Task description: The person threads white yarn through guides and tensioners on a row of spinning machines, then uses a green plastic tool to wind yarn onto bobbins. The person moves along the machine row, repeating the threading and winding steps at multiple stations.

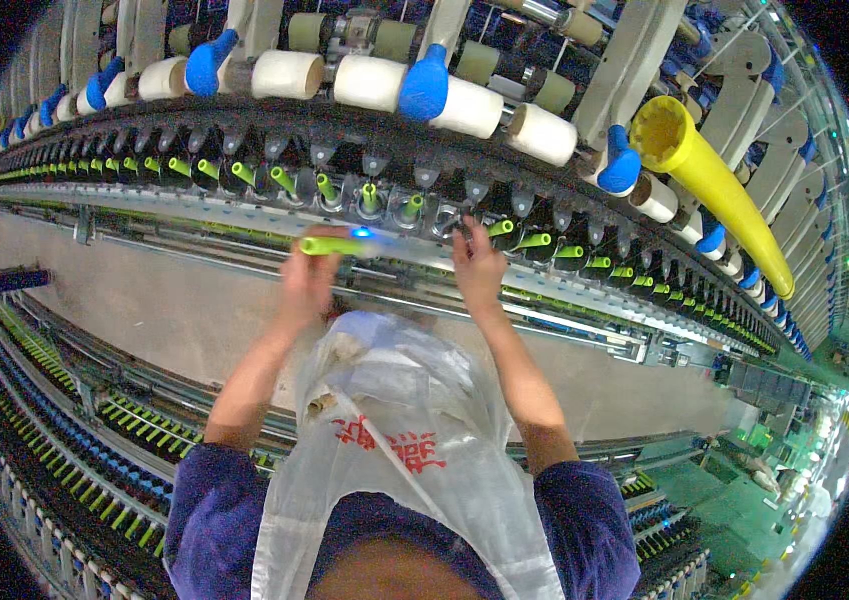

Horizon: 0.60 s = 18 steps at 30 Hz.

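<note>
A lime-green bobbin tube point(335, 245) lies sideways in my left hand point(310, 280), its fingers closed around it just in front of the spindle row. Motion blurs that hand and the far end of the tube. My right hand point(480, 268) reaches to a dark ring and spindle place point(450, 218) in the row, its fingertips drawn together there. Whatever sits between those fingertips is too small and dark to make out. Green bobbins stand on the spindles to both sides, such as one bobbin point(412, 208) left of my right hand and another bobbin point(502, 228) right of it.
Above the spindles run white rollers point(375, 82) with blue levers point(425, 85) between them. A long yellow tube point(735, 205) hangs at the upper right. Metal rails point(585, 330) cross in front of me above the floor point(175, 285). Another bobbin-filled machine point(65, 400) stands at lower left.
</note>
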Each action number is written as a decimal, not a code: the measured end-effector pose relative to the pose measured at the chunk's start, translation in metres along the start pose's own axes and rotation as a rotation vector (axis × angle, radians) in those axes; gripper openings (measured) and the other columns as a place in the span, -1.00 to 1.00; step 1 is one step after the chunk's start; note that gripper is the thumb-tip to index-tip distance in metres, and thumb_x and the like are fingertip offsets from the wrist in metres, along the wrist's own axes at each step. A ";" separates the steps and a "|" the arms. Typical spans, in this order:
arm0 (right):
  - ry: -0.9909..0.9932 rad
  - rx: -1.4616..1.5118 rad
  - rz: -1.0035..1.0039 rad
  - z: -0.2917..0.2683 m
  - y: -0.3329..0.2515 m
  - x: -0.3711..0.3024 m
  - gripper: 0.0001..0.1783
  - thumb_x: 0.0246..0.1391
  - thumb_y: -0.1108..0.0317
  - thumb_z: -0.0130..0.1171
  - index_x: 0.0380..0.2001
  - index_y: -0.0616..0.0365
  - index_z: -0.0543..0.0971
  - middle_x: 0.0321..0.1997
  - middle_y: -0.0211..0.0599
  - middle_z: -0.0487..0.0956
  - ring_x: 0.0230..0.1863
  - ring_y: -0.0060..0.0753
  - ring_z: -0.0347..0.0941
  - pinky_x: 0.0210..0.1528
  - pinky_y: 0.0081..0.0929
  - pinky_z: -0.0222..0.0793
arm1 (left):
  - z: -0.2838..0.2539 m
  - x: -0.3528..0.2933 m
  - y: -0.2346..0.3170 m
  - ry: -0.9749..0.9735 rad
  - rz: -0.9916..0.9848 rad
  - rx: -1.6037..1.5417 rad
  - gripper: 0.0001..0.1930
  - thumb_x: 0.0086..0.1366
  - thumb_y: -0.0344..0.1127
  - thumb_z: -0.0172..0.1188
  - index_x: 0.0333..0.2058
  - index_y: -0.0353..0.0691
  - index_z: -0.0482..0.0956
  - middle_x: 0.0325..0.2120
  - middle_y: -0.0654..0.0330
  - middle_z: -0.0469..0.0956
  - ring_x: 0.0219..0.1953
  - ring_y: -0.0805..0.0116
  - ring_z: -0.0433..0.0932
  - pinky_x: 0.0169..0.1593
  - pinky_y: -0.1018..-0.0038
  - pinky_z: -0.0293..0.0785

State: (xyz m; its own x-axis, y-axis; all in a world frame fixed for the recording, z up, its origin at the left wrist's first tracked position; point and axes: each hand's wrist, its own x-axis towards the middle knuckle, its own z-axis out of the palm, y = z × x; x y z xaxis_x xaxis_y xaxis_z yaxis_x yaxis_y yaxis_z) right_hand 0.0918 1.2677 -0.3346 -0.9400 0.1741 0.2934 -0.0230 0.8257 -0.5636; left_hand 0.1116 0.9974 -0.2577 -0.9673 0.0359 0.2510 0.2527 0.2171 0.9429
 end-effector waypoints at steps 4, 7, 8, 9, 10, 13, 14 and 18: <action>-0.265 0.517 0.289 -0.050 -0.042 0.051 -0.63 0.14 0.07 0.07 -0.38 0.18 0.60 -0.71 -0.28 0.49 -0.71 -0.47 0.38 -0.61 -0.43 0.31 | 0.075 0.035 0.046 -0.237 0.107 -0.059 -0.79 0.26 -0.50 0.00 -0.12 -0.28 0.43 -0.15 0.05 0.50 -0.09 0.20 0.49 0.01 0.37 0.37; -0.230 0.657 0.302 -0.086 -0.071 0.071 -0.57 0.26 0.07 -0.11 -0.36 0.19 0.60 -0.69 -0.57 0.42 -0.71 -0.83 0.15 -0.69 -0.77 -0.04 | 0.128 0.063 0.033 -0.235 0.099 -0.050 -0.73 0.30 -0.37 -0.04 -0.04 -0.26 0.36 -0.16 -0.06 0.48 -0.13 -0.02 0.49 -0.08 0.27 0.42; -0.174 0.597 0.293 -0.098 -0.081 0.074 -0.56 0.27 0.07 -0.13 -0.35 0.19 0.60 -0.69 -0.57 0.42 -0.70 -0.83 0.16 -0.68 -0.77 -0.03 | 0.148 0.061 0.025 -0.209 0.032 0.024 -0.73 0.27 -0.39 -0.02 -0.05 -0.27 0.36 -0.20 -0.08 0.47 -0.15 -0.03 0.48 -0.12 0.24 0.42; -0.101 0.645 0.185 -0.109 -0.092 0.074 -0.55 0.27 0.06 -0.14 -0.32 0.20 0.59 -0.70 -0.55 0.42 -0.71 -0.82 0.16 -0.69 -0.77 -0.03 | 0.166 0.059 0.014 -0.132 0.032 0.070 -0.73 0.25 -0.42 0.00 -0.06 -0.28 0.36 -0.23 -0.11 0.46 -0.17 -0.04 0.47 -0.16 0.21 0.43; -0.019 0.683 0.122 -0.122 -0.102 0.073 -0.54 0.27 0.06 -0.15 -0.29 0.21 0.59 -0.70 -0.53 0.42 -0.72 -0.81 0.15 -0.69 -0.77 -0.03 | 0.181 0.055 0.000 -0.112 0.002 0.115 -0.72 0.22 -0.44 0.02 -0.07 -0.29 0.35 -0.27 -0.13 0.45 -0.19 -0.06 0.47 -0.19 0.17 0.43; -0.231 0.839 0.099 -0.160 -0.127 0.075 -0.53 0.29 0.10 -0.19 -0.21 0.33 0.53 -0.62 -0.37 0.46 -0.68 -0.74 0.18 -0.64 -0.78 0.02 | 0.206 0.034 -0.043 -0.159 -0.327 0.301 -0.67 0.21 -0.44 0.03 -0.03 -0.28 0.34 -0.30 -0.13 0.47 -0.30 -0.08 0.50 -0.31 0.21 0.46; -0.262 0.917 0.091 -0.167 -0.134 0.078 -0.52 0.29 0.11 -0.19 -0.22 0.36 0.53 -0.59 -0.32 0.48 -0.66 -0.72 0.20 -0.62 -0.77 0.05 | 0.208 0.024 -0.057 -0.082 -0.209 0.292 -0.66 0.19 -0.44 0.05 -0.03 -0.29 0.36 -0.33 -0.11 0.49 -0.37 -0.06 0.51 -0.35 0.24 0.47; -0.155 0.795 0.131 -0.180 -0.149 0.085 -0.59 0.27 0.16 -0.12 -0.32 0.31 0.56 -0.56 -0.37 0.52 -0.63 -0.71 0.27 -0.58 -0.74 0.16 | 0.187 -0.044 -0.105 0.099 0.017 0.266 -0.76 0.18 -0.42 0.12 -0.17 -0.36 0.47 -0.53 0.01 0.55 -0.65 0.13 0.52 -0.59 0.35 0.44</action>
State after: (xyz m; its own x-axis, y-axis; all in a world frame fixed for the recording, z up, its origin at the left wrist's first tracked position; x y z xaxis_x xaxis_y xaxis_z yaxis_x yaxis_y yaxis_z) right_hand 0.0765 1.2559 -0.0870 -0.9868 0.1187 0.1103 -0.0897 0.1667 -0.9819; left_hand 0.1243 1.1553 -0.4086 -0.9529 -0.0507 0.2990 0.2423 0.4658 0.8511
